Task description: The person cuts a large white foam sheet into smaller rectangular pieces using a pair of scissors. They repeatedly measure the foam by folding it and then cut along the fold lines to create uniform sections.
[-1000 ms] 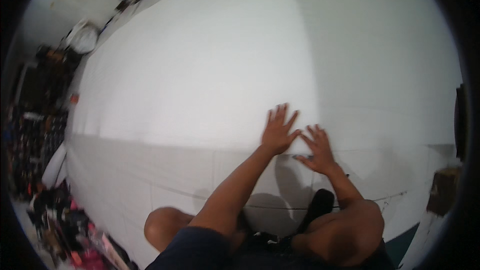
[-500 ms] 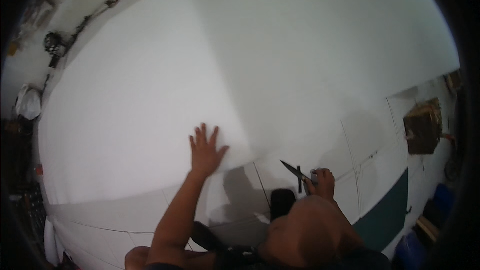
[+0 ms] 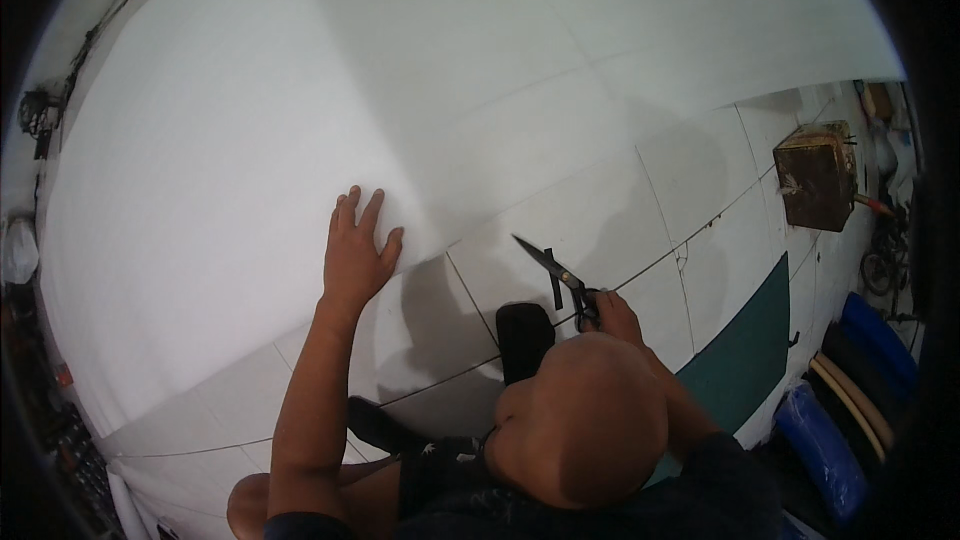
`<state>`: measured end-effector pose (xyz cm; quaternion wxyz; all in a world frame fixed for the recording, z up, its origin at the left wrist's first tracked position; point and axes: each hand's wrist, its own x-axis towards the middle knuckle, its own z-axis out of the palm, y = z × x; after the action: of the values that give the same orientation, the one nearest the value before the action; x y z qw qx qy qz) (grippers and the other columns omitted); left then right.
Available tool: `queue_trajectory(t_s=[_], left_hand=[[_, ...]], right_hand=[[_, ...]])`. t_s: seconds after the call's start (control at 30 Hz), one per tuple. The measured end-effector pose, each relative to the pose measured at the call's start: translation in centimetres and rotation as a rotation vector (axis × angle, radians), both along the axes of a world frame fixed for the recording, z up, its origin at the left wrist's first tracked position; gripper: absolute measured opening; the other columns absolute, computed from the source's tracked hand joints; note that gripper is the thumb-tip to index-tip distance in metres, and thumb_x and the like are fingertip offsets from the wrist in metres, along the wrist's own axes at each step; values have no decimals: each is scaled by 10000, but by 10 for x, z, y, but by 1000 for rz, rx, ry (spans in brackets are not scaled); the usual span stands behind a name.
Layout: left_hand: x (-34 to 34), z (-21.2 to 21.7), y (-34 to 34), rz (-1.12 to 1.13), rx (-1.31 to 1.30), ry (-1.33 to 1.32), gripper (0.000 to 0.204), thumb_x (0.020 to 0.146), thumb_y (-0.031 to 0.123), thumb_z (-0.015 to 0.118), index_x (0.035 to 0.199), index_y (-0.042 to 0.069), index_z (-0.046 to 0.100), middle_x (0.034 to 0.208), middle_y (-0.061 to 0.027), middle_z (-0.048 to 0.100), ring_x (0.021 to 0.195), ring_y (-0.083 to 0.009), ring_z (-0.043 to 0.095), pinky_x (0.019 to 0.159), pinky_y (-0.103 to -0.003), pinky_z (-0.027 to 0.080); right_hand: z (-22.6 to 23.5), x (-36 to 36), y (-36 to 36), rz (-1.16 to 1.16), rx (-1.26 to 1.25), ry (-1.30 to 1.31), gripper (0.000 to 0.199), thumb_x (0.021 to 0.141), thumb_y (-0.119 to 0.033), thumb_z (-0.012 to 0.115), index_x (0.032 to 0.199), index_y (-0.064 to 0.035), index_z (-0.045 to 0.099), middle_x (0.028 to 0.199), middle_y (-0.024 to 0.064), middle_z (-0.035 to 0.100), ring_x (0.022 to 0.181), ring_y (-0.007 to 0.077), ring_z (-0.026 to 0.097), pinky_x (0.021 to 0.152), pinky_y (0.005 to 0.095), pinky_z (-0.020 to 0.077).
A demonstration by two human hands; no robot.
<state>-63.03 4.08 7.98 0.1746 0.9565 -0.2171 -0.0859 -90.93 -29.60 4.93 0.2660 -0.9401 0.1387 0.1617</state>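
A wide white sheet [image 3: 200, 190] is spread over the tiled floor. My left hand [image 3: 356, 252] rests on it at the near edge, fingers stretched out and holding nothing. To the right, my right hand [image 3: 612, 316] has its fingers curled round the dark handles of a pair of scissors [image 3: 556, 268]. The scissors' blades are low over the bare tiles and point up and left. A short dark strip [image 3: 554, 285] is beside the blades. My raised knee [image 3: 580, 410] hides part of my right forearm.
A black shoe [image 3: 524, 338] stands on the tiles near the scissors. Farther right are a worn brown box [image 3: 818, 178] and a dark green mat [image 3: 735, 350]. Blue and black rolls or pads [image 3: 830, 440] are stacked at the lower right. Cluttered items line the left rim.
The view has shifted, so most things appear farther left and higher. My left hand stays at the sheet's edge. My right hand is now more plainly at the scissors' handles.
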Motion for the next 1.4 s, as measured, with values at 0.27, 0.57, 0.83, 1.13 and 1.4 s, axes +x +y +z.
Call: queue_trajectory(t_s=[0.27, 0.57, 0.83, 1.13, 1.4], left_hand=[[-5, -7, 3, -43, 49, -73, 697, 906, 438, 656, 1467, 95, 424, 1513, -247, 346, 1407, -444, 314, 1143, -539, 283], [-17, -28, 7, -37, 131, -183, 695, 944, 492, 560, 1502, 115, 389, 1571, -231, 266, 1461, -421, 230, 1181, -581, 147], [-14, -27, 6, -39, 131, -90, 727, 963, 481, 524, 1543, 108, 294, 1610, -236, 154, 1494, -414, 127, 1192, -581, 78], [-13, -26, 6, -40, 107, -86, 728, 963, 497, 515, 1543, 115, 296, 1617, -220, 149, 1499, -398, 125, 1199, -563, 71], [-14, -27, 7, -30, 69, -115, 724, 950, 526, 529, 1519, 112, 359, 1593, -232, 219, 1481, -410, 185, 1196, -564, 99]], right_hand=[[4, -1, 26, -208, 785, 355, 484, 902, -379, 679, 1189, -19, 528, 1017, 212, 634, 970, 341, 637, 859, 404, 473], [76, 38, 61, -141, 795, 407, 514, 902, -420, 676, 1189, -20, 528, 1019, 225, 639, 987, 356, 638, 871, 418, 468], [66, 94, 117, -119, 735, 405, 542, 901, -457, 674, 1188, -21, 529, 1020, 237, 644, 1003, 369, 638, 881, 431, 464], [2, 80, 146, -147, 765, 286, 568, 895, -509, 671, 1140, -16, 531, 1023, 256, 644, 1019, 414, 633, 883, 456, 459], [7, 77, 143, -164, 769, 251, 538, 897, -498, 671, 1089, -16, 528, 1010, 253, 645, 985, 420, 635, 873, 450, 461]])
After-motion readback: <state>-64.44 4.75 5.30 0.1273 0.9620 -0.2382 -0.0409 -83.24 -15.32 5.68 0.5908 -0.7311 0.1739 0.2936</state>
